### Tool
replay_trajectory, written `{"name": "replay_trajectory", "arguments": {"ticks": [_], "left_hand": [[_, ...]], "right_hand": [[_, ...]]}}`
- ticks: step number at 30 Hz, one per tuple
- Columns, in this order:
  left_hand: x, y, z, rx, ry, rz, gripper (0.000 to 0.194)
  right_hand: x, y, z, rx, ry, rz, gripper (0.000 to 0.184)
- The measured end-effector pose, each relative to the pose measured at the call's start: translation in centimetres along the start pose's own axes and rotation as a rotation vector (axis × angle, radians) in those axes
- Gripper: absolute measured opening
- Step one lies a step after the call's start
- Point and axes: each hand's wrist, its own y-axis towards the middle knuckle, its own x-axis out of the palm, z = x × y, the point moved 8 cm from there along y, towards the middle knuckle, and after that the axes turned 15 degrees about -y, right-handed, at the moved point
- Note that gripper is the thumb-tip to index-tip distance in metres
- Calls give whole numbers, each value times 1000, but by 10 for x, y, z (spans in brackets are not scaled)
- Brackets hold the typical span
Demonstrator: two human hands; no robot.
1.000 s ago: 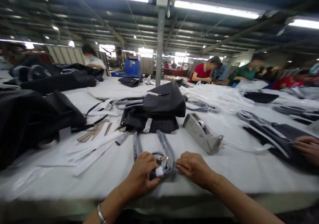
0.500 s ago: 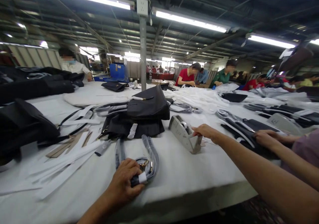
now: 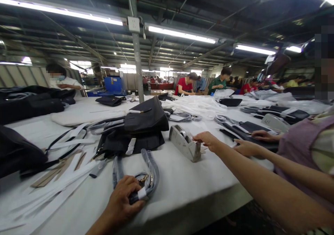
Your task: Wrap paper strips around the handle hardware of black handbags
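My left hand [image 3: 125, 198] is closed around a coiled bag strap [image 3: 152, 174] in clear plastic wrap, near the table's front edge. A white band goes round the strap, and gold-coloured metal clasps [image 3: 143, 181] show inside the coil. My right hand [image 3: 207, 140] reaches to the front end of a grey tape dispenser [image 3: 184, 145], fingers bent together against its top edge. Whatever is between those fingertips is too small to make out. Behind the strap, a black handbag [image 3: 147, 115] lies on more black bag material, with white wrapping on it.
White and brown strips [image 3: 61, 172] lie scattered at left beside black bags [image 3: 19, 151]. At right, a co-worker's hands [image 3: 246, 148] rest by a black bag piece, near a second dispenser [image 3: 275, 122]. A grey post [image 3: 137, 61] rises behind the handbag. Other people work farther back.
The view has swung right and tilted up slightly, so things appear farther left. My hands keep their places on strap and dispenser. The co-worker's near hand has drawn back from the bag piece.
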Motion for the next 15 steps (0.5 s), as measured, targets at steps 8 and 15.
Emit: {"name": "replay_trajectory", "arguments": {"ticks": [8, 15], "left_hand": [[-2, 0, 1, -3, -2, -1, 10], [-2, 0, 1, -11, -7, -9, 10]], "right_hand": [[-28, -26, 10, 65, 147, -78, 23], [-6, -53, 41, 66, 156, -123, 29]]}}
